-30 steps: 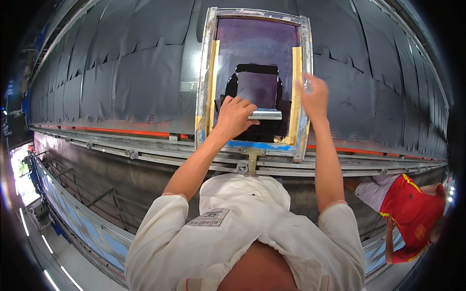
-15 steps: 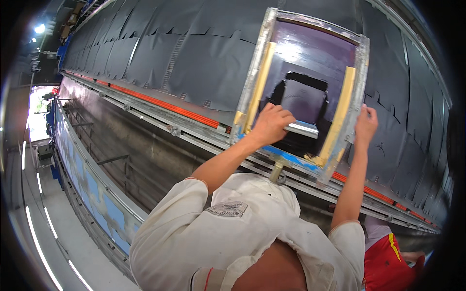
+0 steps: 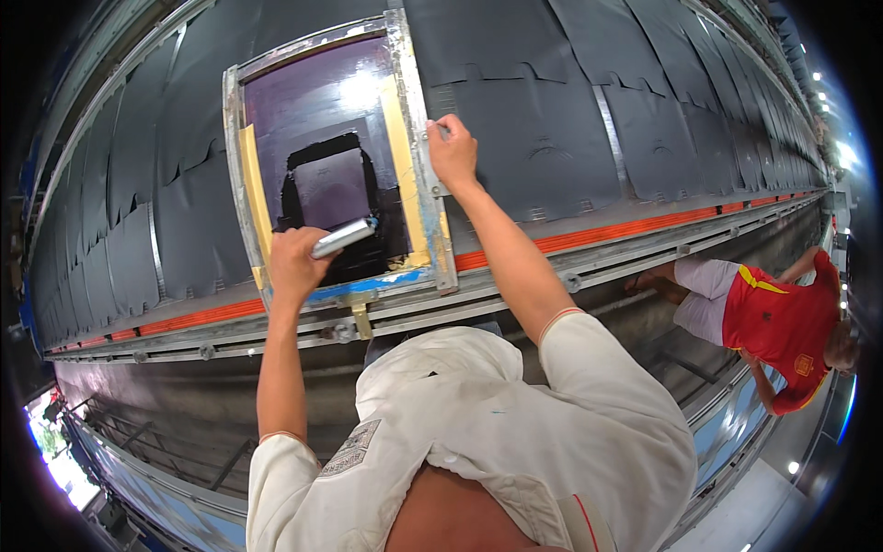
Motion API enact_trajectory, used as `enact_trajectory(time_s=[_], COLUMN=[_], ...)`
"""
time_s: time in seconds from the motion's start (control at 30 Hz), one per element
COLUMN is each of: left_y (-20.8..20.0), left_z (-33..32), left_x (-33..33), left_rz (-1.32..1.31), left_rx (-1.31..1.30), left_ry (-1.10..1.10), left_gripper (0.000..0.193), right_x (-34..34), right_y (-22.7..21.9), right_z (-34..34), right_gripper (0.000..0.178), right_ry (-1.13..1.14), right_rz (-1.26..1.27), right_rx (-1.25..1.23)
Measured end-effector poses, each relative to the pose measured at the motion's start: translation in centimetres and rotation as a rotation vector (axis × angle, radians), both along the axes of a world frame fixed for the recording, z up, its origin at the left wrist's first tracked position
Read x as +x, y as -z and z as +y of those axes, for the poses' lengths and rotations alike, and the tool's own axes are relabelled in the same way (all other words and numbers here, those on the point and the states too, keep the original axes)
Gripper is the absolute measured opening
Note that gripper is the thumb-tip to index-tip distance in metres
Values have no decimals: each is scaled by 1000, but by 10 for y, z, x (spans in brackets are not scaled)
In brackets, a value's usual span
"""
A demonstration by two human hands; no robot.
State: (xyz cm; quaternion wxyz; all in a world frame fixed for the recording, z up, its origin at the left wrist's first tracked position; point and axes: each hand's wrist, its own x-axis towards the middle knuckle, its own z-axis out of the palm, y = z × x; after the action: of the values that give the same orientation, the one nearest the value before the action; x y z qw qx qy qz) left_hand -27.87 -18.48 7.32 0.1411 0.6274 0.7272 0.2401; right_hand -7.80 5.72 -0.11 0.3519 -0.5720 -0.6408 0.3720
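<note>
A screen-printing frame [image 3: 401, 69] with metal rails lies on dark fabric pieces ahead of me. Black ink borders a paler rectangle on its purple mesh [image 3: 276, 101], and yellow tape strips run along both sides. My left hand [image 3: 298, 264] is closed round one end of a squeegee [image 3: 343, 237], which slants over the inked near end of the mesh. Its lower edge is hidden, so contact with the mesh cannot be told. At the frame's right rail, my right hand [image 3: 452, 155] has curled fingers, the tips against the metal.
Dark fabric pieces [image 3: 524, 129] cover the long table on both sides. An orange strip [image 3: 589, 241] and a metal rail [image 3: 515, 287] with round fittings follow its near edge. A person in a red shirt [image 3: 763, 308] is at the right, beside the table.
My view has turned, so the frame sits further left in the picture and the person in red shows more fully. The squeegee's tilt has changed. Both hands stay at the frame.
</note>
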Motion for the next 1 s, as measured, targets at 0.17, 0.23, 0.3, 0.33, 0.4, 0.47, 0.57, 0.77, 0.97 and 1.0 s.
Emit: enact_trajectory(time_s=[0.17, 0.23, 0.3, 0.33, 0.4, 0.47, 0.57, 0.77, 0.97, 1.0], left_y=[22, 31, 34, 35, 35, 40, 44, 40, 53, 58], left_z=[-39, -41, -35, -31, -14, 2, 45, 116, 142, 141], left_x=[-5, -11, -17, -22, -35, -50, -74, -119, -138, -138], left_rz=[-50, -39, -61, -49, -33, -22, -21, -54, -48, -45], left_rx=[-53, -57, -50, -45, -43, -73, -64, -62, -160, -134], left_ry=[88, 106, 94, 103, 109, 100, 96, 89, 60, 57], left_gripper=[19, 21, 23, 23, 23, 19, 20, 20, 25, 26], right_x=[-12, -12, -11, -9, -16, -18, -20, -48, -149, -155], right_y=[23, 21, 17, 17, 11, 17, 0, -32, -48, -38], right_z=[-2, -4, -8, -9, -5, -8, -1, 41, 35, 33], right_gripper=[22, 23, 25, 26, 28, 30, 29, 38, 34, 32], right_ry=[-6, -3, 8, -16, -22, -39, -84, -546, -1036, -1047], right_rz=[-134, -165, -191, -201, -229, -264, -353, -357, -469, -516], right_rx=[89, 2, -13, 18, -85, -102, -190, 325, 11, 32])
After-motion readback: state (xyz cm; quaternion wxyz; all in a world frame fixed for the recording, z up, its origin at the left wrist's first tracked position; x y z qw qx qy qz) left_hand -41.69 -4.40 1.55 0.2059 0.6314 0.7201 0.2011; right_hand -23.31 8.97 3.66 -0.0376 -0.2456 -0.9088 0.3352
